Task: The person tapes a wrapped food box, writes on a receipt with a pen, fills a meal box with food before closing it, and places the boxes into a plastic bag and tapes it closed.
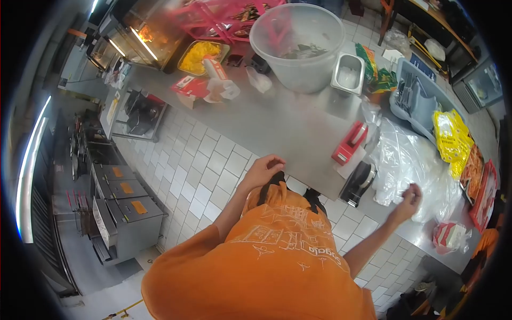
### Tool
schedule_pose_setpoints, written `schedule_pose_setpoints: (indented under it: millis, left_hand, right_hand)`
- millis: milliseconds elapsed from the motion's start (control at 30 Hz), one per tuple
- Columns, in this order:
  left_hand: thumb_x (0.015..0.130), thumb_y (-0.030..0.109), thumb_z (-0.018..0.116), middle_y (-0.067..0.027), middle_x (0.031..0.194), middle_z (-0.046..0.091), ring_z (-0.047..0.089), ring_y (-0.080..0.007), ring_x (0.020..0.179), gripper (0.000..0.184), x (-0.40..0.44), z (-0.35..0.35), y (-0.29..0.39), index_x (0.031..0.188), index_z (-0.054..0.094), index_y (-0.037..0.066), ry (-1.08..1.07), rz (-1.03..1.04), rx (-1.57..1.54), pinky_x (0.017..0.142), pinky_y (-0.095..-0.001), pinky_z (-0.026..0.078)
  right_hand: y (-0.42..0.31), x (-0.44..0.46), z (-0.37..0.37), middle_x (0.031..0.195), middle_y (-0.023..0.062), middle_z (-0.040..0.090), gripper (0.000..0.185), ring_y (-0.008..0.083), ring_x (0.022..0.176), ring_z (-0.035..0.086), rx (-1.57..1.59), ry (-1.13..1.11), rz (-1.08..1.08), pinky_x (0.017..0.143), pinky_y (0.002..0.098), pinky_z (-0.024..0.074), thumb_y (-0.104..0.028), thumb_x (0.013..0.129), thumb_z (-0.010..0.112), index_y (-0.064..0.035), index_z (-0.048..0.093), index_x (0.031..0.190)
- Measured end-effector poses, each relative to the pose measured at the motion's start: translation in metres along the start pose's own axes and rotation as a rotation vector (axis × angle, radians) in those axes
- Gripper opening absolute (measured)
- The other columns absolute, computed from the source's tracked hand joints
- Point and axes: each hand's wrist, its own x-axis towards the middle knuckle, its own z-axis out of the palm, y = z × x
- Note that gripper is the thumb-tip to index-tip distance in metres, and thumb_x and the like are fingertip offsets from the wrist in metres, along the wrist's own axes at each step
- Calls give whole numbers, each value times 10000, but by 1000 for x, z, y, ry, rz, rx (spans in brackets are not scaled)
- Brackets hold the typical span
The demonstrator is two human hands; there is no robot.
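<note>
My left hand [265, 169] is held at the front edge of the steel table [277, 128], fingers curled, with nothing that I can make out in it. Over the clear plastic bags [400, 160] on the right is my right hand [409, 201], its fingers bent and slightly blurred; whether it touches the plastic cannot be told. A black tape dispenser [358, 183] lies between the hands, nearer the right one. Just behind it is a red dispenser [350, 143]. A wrapped red and white pack [449, 236] rests to the right of my right hand.
Toward the back stand a large clear tub [298, 58], a steel container [348, 74] and a yellow food tray [200, 56]. At right are a blue-grey crate [426, 101], a yellow bag [452, 140] and a red tray [484, 196]. Fryers [125, 197] stand at left.
</note>
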Motion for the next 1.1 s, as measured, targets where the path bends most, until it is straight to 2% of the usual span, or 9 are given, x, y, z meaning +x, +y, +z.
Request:
schedule_pose_setpoints:
  millis: [67, 133, 367, 467, 600, 700, 767, 867, 1100]
  left_hand:
    - [948, 167, 605, -30, 978, 681, 631, -131, 936, 183, 16, -25, -20, 1074, 640, 39, 97, 10, 28, 853, -280, 484]
    - [933, 173, 622, -41, 926, 693, 636, -132, 883, 181, 39, -57, -32, 1047, 657, 37, 448, 110, 54, 825, -280, 487]
    - [845, 101, 690, -104, 1004, 628, 604, -220, 876, 225, 178, -204, -52, 1046, 630, 20, 1092, 454, 342, 770, -317, 487]
    - [799, 61, 715, -111, 1062, 573, 580, -241, 879, 279, 207, -235, -61, 1059, 619, 23, 932, 485, 584, 755, -335, 486]
    - [777, -4, 682, -138, 1082, 556, 585, -296, 928, 298, 205, -252, -62, 1066, 620, 33, 674, 466, 386, 825, -369, 479]
    - [802, -27, 672, -101, 1074, 573, 588, -234, 960, 276, 186, -247, -51, 1061, 600, 34, 522, 485, 54, 809, -331, 493]
    - [840, -27, 658, -70, 1096, 581, 579, -172, 1016, 263, 176, -225, -59, 1079, 575, 44, 190, 324, -564, 820, -293, 498]
    - [890, -8, 611, -51, 1110, 580, 573, -147, 1032, 197, 147, -184, -52, 1070, 553, 47, -66, 160, -936, 848, -281, 488]
    - [923, 127, 626, -76, 1174, 606, 584, -127, 1039, 338, 123, -193, -28, 1223, 543, -6, -477, 183, -724, 856, -280, 483]
  right_hand:
    - [-6, -53, 47, 914, 24, 620, 141, 80, 699, 486, 54, -121, 108, 616, 229, 397, -67, 903, 606, -11, 644, 1026]
    - [-18, -103, 91, 844, -9, 597, 67, 56, 695, 494, 142, -273, 258, 602, 208, 390, -66, 902, 642, -33, 630, 959]
    - [-43, -179, 179, 804, -15, 590, 77, 61, 682, 517, -25, -822, 164, 623, 218, 417, -76, 910, 633, -31, 636, 973]
    - [-58, -183, 220, 804, -12, 590, 87, 58, 690, 519, -85, -716, 103, 629, 227, 429, -77, 904, 637, -33, 637, 979]
    - [-86, -208, 278, 834, -3, 602, 102, 59, 739, 537, 46, -563, 144, 645, 223, 438, -65, 898, 639, -37, 635, 995]
    - [-91, -239, 320, 939, 38, 647, 160, 116, 867, 595, 40, -660, 307, 749, 262, 483, -133, 945, 589, -30, 609, 1066]
    - [-89, -266, 352, 1057, 93, 645, 308, 157, 927, 613, 202, -732, 522, 794, 294, 505, -225, 971, 576, -24, 540, 1201]
    - [-82, -296, 383, 1102, 113, 642, 407, 183, 1003, 617, 178, -764, 622, 841, 321, 514, -240, 954, 607, -3, 494, 1265]
    - [-78, -295, 354, 1021, 111, 683, 415, 176, 938, 636, -70, -852, 452, 833, 318, 489, -187, 825, 745, 19, 606, 1157]
